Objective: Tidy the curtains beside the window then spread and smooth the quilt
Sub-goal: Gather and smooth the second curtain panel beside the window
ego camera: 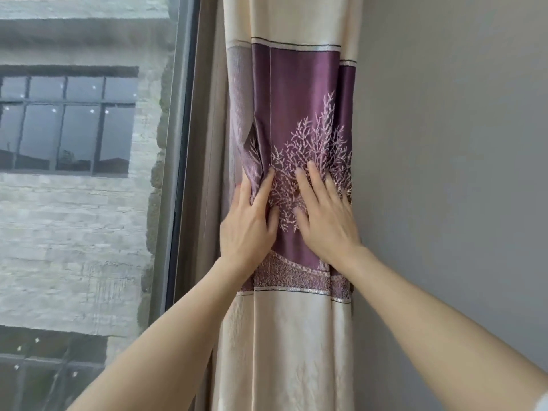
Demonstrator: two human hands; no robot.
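A cream curtain with a wide purple band and a pale embroidered tree hangs gathered between the window and the wall. My left hand grips a fold at the curtain's left edge, fingers tucked into the crease. My right hand lies flat on the purple band over the tree pattern, fingers spread and pressing the cloth. The quilt is not in view.
The window with its dark frame fills the left side, showing a grey brick building outside. A bare grey wall stands right of the curtain. A thinner beige lining hangs beside the frame.
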